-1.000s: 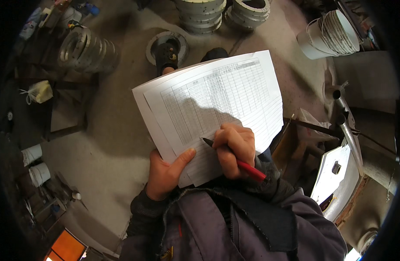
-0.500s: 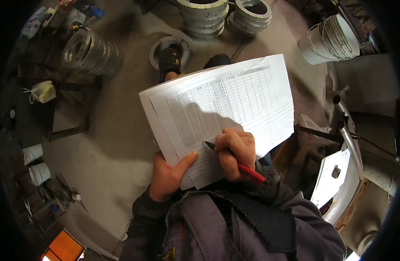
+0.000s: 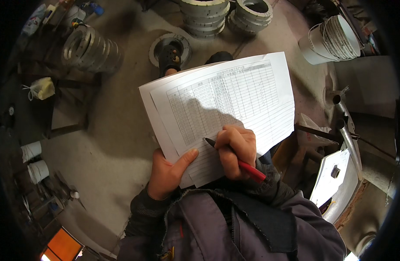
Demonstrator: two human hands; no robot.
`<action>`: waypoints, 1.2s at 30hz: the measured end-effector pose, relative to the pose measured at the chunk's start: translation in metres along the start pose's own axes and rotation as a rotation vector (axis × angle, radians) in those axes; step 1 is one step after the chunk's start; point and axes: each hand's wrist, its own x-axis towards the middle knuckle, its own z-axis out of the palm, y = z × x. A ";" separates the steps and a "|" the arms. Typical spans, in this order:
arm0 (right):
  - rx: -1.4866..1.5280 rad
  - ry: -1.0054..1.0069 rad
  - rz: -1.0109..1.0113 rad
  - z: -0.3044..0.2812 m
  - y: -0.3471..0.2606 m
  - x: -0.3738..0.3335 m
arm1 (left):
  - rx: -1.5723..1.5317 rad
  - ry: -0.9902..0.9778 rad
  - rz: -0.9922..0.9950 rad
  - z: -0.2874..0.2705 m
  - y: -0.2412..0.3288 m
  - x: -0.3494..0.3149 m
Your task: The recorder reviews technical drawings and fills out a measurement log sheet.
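Observation:
A stack of white paper sheets (image 3: 256, 100) with a printed table on top is tilted in front of me. My left hand (image 3: 169, 172) grips its lower left edge, thumb on top and fingers hidden beneath. In my right hand (image 3: 235, 150) is a red pen (image 3: 252, 171) with a black tip end, pinched between the fingers. Its tip is at the lower part of the table, right of my left thumb; whether it touches the paper I cannot tell. A shadow falls across the middle of the sheet.
Stacked metal rings (image 3: 204, 19) stand on the floor ahead, with more rings (image 3: 89, 48) at the left. One ring (image 3: 185, 56) lies by my foot. White buckets (image 3: 335, 39) are at the far right. Beside me at the right lies a white sheet (image 3: 330, 176) with a small dark object.
The view has shifted very slightly. Both hands keep their grips, and the pen tip stays at nearly the same place on the paper.

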 end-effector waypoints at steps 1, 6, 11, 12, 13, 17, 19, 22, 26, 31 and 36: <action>-0.002 0.000 -0.002 0.000 0.000 0.000 | -0.009 0.001 0.001 0.000 0.000 0.000; -0.001 0.002 0.007 -0.002 0.002 0.002 | -0.020 -0.003 -0.020 0.001 0.000 0.004; -0.016 0.025 -0.034 0.000 -0.003 0.003 | 0.019 0.014 -0.052 -0.004 0.002 0.000; -0.024 0.022 -0.032 0.000 0.000 -0.002 | 0.023 0.026 0.000 -0.003 -0.006 0.001; -0.033 0.017 -0.031 -0.001 0.003 -0.001 | 0.027 0.039 0.053 -0.003 -0.010 0.004; -0.022 0.011 -0.036 -0.006 -0.004 -0.004 | -0.145 -0.018 -0.093 0.000 -0.020 -0.002; -0.067 -0.039 0.028 -0.009 -0.009 -0.003 | -0.176 -0.026 -0.082 -0.001 -0.024 0.000; -0.069 -0.011 0.014 -0.011 -0.008 -0.008 | -0.138 -0.086 -0.148 0.001 -0.022 0.006; -0.073 0.019 0.032 -0.012 -0.010 -0.006 | -0.197 -0.134 -0.109 0.001 -0.027 0.014; -0.078 0.032 0.053 -0.009 -0.010 -0.002 | -0.145 -0.151 -0.089 -0.001 -0.023 0.018; -0.026 -0.032 0.040 -0.006 -0.010 0.002 | -0.095 -0.075 -0.101 -0.008 -0.030 0.010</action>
